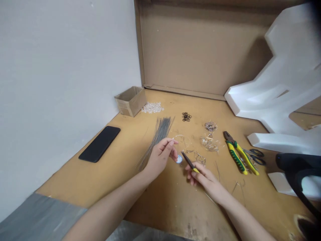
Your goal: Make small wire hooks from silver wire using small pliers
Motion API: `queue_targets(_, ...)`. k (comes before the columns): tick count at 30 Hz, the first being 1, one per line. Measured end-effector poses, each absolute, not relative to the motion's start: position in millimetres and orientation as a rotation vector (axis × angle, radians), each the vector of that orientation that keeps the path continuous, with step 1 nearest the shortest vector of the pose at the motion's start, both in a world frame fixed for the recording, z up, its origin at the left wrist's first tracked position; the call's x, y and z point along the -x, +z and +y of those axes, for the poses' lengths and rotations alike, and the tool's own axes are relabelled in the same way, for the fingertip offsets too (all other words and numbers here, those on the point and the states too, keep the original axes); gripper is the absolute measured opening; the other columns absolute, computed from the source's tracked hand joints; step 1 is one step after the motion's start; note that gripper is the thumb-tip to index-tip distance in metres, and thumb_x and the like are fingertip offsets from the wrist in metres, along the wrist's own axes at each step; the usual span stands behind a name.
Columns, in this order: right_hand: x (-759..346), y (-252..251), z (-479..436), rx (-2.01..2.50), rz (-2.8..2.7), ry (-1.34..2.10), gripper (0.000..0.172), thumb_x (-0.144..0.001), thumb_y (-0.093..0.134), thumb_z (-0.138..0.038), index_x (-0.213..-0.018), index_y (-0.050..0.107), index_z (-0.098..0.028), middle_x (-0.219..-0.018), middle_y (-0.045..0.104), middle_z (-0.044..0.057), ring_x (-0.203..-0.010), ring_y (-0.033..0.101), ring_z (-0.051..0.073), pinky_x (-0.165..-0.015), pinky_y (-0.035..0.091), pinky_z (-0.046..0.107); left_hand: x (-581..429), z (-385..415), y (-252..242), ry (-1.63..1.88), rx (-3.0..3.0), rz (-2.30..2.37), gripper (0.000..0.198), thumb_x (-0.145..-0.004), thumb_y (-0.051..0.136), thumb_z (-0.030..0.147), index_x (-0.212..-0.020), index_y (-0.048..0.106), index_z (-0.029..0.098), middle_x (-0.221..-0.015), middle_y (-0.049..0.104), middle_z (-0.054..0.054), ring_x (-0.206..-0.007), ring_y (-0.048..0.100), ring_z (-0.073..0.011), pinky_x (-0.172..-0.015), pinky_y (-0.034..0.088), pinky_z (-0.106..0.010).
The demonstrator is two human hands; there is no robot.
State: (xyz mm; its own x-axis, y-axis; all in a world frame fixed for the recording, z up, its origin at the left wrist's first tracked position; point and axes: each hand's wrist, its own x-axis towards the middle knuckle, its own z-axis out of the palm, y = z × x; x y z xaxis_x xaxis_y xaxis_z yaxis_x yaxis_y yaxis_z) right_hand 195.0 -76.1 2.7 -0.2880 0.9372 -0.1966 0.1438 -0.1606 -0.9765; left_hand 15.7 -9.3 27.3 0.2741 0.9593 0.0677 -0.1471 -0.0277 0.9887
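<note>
My left hand (162, 153) is closed, thumb against fingers, in a pinch on what looks like a thin wire (178, 135); a pale curved strand shows by the fingertips. In my right hand (204, 177) is a pair of needle-nose pliers (188, 160) with dark jaws and yellow grips, pointing up and left. The jaw tips are near my left fingers but apart from them. A small round blue-and-white disc (179, 159) shows just under the left fingers. Behind the left hand lies a bundle of straight grey wires (163, 129), partly covered by it.
Bent wire pieces (210, 144) and a wire coil (210, 126) lie beyond the right hand. Combination pliers (237, 152) and scissors (256, 156) are at the right. Black rings (186, 116), clear beads (152, 107), a cardboard box (131, 101) and a phone (99, 144) sit further off.
</note>
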Motion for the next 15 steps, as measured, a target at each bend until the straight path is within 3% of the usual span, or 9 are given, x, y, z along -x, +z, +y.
queue_targets(15, -197.1, 1.9, -75.3, 1.379, -1.466, 1.451, 0.018, -0.084, 0.041, -0.029, -0.093, 0.051, -0.016, -0.070, 0.052, 0.000, -0.060, 0.051, 0.011, -0.058, 0.043, 0.024, -18.9, -16.3, 19.4, 1.077, -1.504, 0.956, 0.024, -0.086, 0.043, 0.034, -0.091, 0.058, 0.017, -0.062, 0.063, -0.001, -0.059, 0.060, -0.0128, -0.063, 0.046, -0.023)
